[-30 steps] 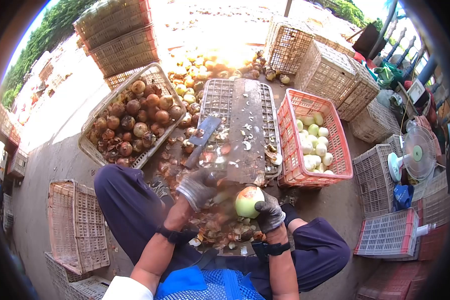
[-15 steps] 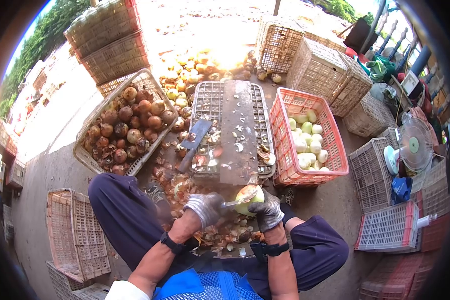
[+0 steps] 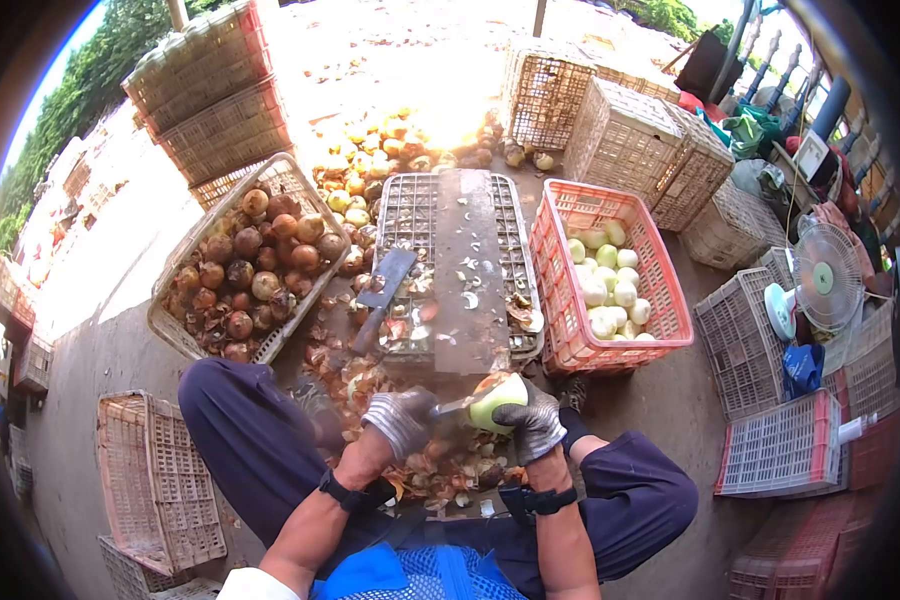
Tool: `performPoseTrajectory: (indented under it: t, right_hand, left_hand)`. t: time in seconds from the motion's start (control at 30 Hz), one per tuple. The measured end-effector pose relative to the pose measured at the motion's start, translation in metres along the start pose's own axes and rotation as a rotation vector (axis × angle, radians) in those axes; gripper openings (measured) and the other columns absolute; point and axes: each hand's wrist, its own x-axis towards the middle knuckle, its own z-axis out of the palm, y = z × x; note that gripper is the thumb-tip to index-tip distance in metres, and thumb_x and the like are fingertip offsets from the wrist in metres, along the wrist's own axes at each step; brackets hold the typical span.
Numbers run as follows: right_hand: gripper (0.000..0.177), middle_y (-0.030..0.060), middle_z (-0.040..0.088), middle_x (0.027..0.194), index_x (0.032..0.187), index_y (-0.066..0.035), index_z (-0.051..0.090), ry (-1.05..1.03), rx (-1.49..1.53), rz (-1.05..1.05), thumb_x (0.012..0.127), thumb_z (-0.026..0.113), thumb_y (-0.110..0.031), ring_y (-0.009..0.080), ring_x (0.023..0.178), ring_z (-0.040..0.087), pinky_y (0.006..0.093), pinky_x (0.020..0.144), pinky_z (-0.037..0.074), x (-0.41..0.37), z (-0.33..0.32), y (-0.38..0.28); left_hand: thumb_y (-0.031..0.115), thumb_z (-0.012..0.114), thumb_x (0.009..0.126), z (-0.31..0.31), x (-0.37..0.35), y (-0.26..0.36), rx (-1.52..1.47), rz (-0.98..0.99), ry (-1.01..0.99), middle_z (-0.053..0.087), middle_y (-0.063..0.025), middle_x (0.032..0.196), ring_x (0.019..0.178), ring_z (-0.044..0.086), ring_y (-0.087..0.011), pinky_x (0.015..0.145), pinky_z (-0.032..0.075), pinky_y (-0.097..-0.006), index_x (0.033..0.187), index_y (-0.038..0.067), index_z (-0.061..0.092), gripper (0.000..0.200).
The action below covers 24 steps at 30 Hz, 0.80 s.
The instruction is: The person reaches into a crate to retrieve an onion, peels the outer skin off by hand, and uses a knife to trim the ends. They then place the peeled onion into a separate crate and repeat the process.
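Grey-and-white knit gloves point(image 3: 398, 425) cover both hands. The left hand point(image 3: 406, 418) is closed around a small knife point(image 3: 453, 406), its blurred blade directed at the onion point(image 3: 492, 406). The right hand point(image 3: 535, 420) grips that onion from its outer side, above the skin scraps point(image 3: 440, 460) on the ground.

Progress, judged from surface condition: the held onion is mostly pale green, with a reddish-brown area near its top; its skin removal appears partly complete. Whether the blade touches the surface cannot be determined.

Finished-looking stock: pale onions point(image 3: 625, 295) lie inside the red crate point(image 3: 674, 275), to the right. Unpeeled stock: brown onions point(image 3: 265, 286) fill much of the beige crate point(image 3: 304, 304), to the left; a further heap point(image 3: 385, 145) lies on the ground beyond. Between the two crates, a board point(image 3: 460, 330) carrying peel fragments spans a crate base point(image 3: 396, 215). A broad-bladed cleaver point(image 3: 393, 272) rests beside the board, unheld.
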Motion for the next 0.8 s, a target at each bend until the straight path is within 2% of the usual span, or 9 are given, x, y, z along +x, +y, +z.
performPoseTrajectory:
  t: [0.03,0.17,0.27,0.37,0.4,0.5,0.63,0.73,0.8]
  right_hand:
    - [0.065,0.0130,0.064,0.100,0.114,0.006,0.055,-0.012,-0.007,0.005,0.056,0.079,-0.010,0.0253,0.087,0.064,0.0366,0.080,0.055,-0.002,0.002,-0.001]
    - [0.067,0.0129,0.064,0.099,0.115,0.005,0.055,0.003,-0.017,0.003,0.055,0.080,-0.010,0.0252,0.086,0.064,0.0365,0.079,0.055,-0.001,-0.001,0.004]
    - [0.068,0.0124,0.064,0.099,0.114,0.005,0.055,-0.069,-0.023,-0.012,0.054,0.081,-0.010,0.0246,0.086,0.064,0.0363,0.077,0.055,0.006,-0.013,0.014]
    - [0.069,0.0113,0.064,0.099,0.114,0.003,0.055,-0.064,-0.075,0.005,0.053,0.082,-0.009,0.0236,0.085,0.064,0.0358,0.076,0.055,0.006,-0.010,0.008]
    - [0.069,0.0108,0.064,0.099,0.115,0.002,0.055,-0.067,-0.074,0.024,0.053,0.083,-0.010,0.0234,0.085,0.064,0.0358,0.075,0.055,0.006,-0.009,0.008]
    - [0.069,0.0080,0.064,0.098,0.115,-0.001,0.057,-0.073,-0.254,0.018,0.052,0.084,-0.012,0.0219,0.085,0.064,0.0345,0.074,0.055,0.013,-0.008,0.013]
    - [0.070,0.0058,0.067,0.098,0.114,-0.005,0.060,-0.033,-0.565,0.013,0.049,0.086,-0.017,0.0192,0.086,0.065,0.0326,0.075,0.054,0.011,0.008,0.015]
    - [0.071,0.0058,0.068,0.099,0.113,-0.005,0.062,0.009,-0.998,-0.065,0.047,0.086,-0.018,0.0164,0.087,0.065,0.0314,0.076,0.053,0.010,0.019,0.014]
    - [0.074,0.0071,0.068,0.100,0.114,-0.005,0.062,-0.011,-1.022,-0.078,0.046,0.087,-0.019,0.0167,0.087,0.065,0.0314,0.078,0.053,0.012,0.015,0.019]
  left_hand:
    - [0.017,0.064,0.075,-0.002,-0.002,0.006,0.047,0.057,-0.025,0.064,-0.0173,0.078,0.070,0.062,-0.0366,0.060,0.048,-0.0432,0.081,0.005,0.063,0.013]
    - [0.019,0.065,0.075,0.001,0.005,0.012,0.124,-0.068,-0.177,0.064,-0.0176,0.079,0.072,0.063,-0.0360,0.060,0.049,-0.0429,0.083,0.004,0.064,0.017]
    - [0.018,0.067,0.075,0.011,0.015,-0.014,0.104,-0.227,-0.238,0.063,-0.0161,0.075,0.067,0.063,-0.0297,0.057,0.049,-0.0395,0.086,0.004,0.063,0.019]
    - [0.009,0.073,0.068,0.001,0.007,-0.007,-0.497,-0.444,-0.036,0.060,-0.0035,0.072,0.066,0.054,-0.0130,0.058,0.047,-0.0311,0.084,0.004,0.060,0.021]
    - [0.008,0.076,0.070,-0.004,0.004,-0.004,-0.772,-0.411,0.008,0.062,0.0001,0.079,0.074,0.055,-0.0100,0.064,0.049,-0.0283,0.091,0.002,0.062,0.026]
    - [0.006,0.075,0.071,-0.017,0.005,0.018,-0.828,-0.219,0.096,0.064,-0.0007,0.086,0.079,0.056,-0.0095,0.070,0.049,-0.0266,0.101,0.003,0.064,0.032]
    - [0.009,0.077,0.069,0.001,0.010,0.009,-0.797,-0.220,0.045,0.064,-0.0015,0.090,0.082,0.055,-0.0081,0.074,0.049,-0.0255,0.109,0.003,0.064,0.043]
    - [0.012,0.079,0.067,0.011,0.013,0.002,-0.758,-0.290,-0.015,0.065,-0.0007,0.089,0.080,0.055,-0.0071,0.071,0.050,-0.0251,0.110,0.003,0.063,0.047]
    - [0.011,0.079,0.067,0.013,0.014,0.000,-0.654,-0.276,-0.001,0.064,-0.0001,0.088,0.079,0.055,-0.0069,0.070,0.050,-0.0249,0.110,0.003,0.064,0.046]
